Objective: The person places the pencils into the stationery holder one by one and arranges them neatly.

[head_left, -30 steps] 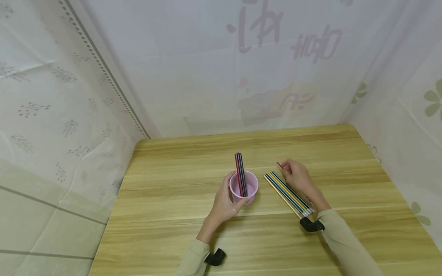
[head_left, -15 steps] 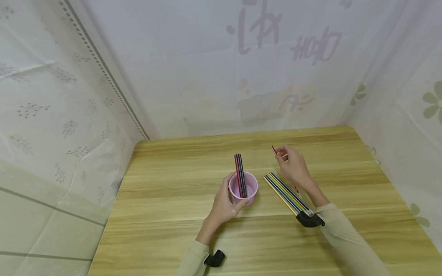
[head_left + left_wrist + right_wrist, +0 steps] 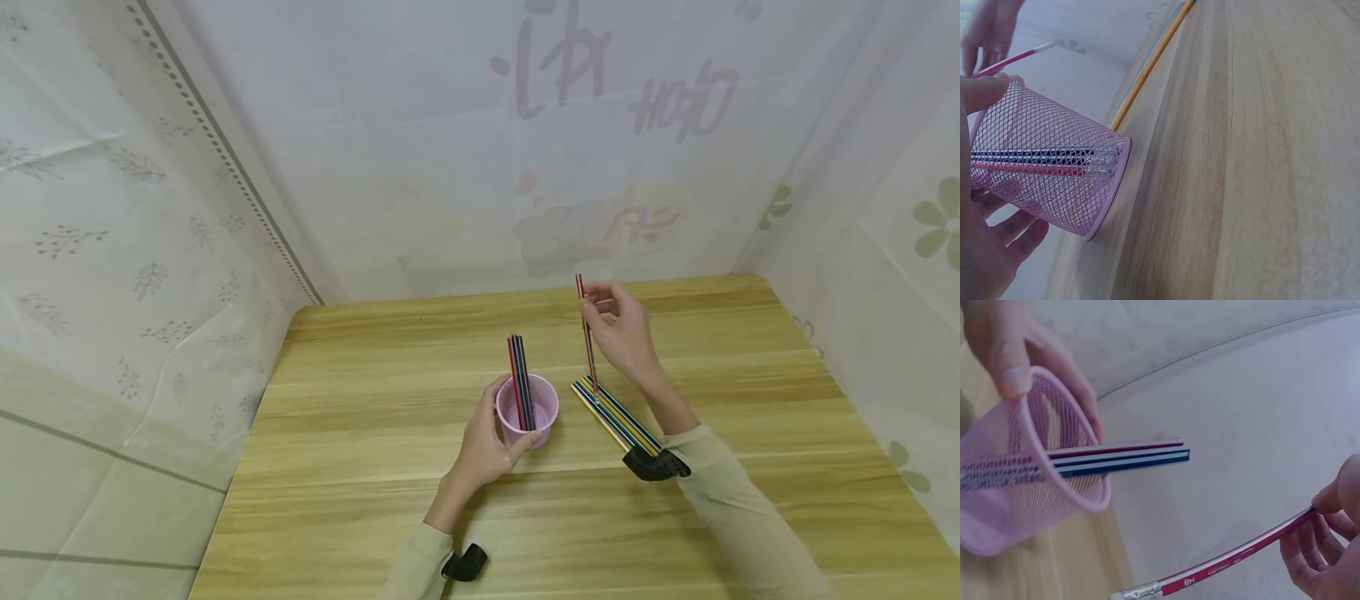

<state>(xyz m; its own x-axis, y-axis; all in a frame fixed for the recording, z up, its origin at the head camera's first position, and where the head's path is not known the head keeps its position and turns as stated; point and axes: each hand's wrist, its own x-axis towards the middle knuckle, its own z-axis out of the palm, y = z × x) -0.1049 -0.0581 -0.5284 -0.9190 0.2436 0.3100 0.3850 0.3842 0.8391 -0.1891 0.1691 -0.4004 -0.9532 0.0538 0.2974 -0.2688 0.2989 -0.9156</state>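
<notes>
A pink mesh pencil cup (image 3: pixel 550 414) stands on the table, gripped around its side by my left hand (image 3: pixel 483 442). Several pencils (image 3: pixel 520 375), dark blue and red, lean inside it with their eraser ends down, as the left wrist view shows. My right hand (image 3: pixel 621 329) pinches a red pencil (image 3: pixel 1229 561) near its top end. That pencil hangs nearly upright, its white eraser end low over a row of pencils (image 3: pixel 618 417) in green, yellow and white. The row lies flat on the table to the right of the cup, its near end hidden by the wrist camera.
The wood-grain table (image 3: pixel 360 467) reaches back to a pale printed curtain (image 3: pixel 420 167). More curtain hangs at the left and right sides. A black wrist camera mount (image 3: pixel 656 463) on the right sleeve sits over the near end of the pencil row.
My right hand has lifted the red pencil away from beside the row and moved it up and slightly left, turning it from slanted to nearly upright. The left hand and cup have stayed put.
</notes>
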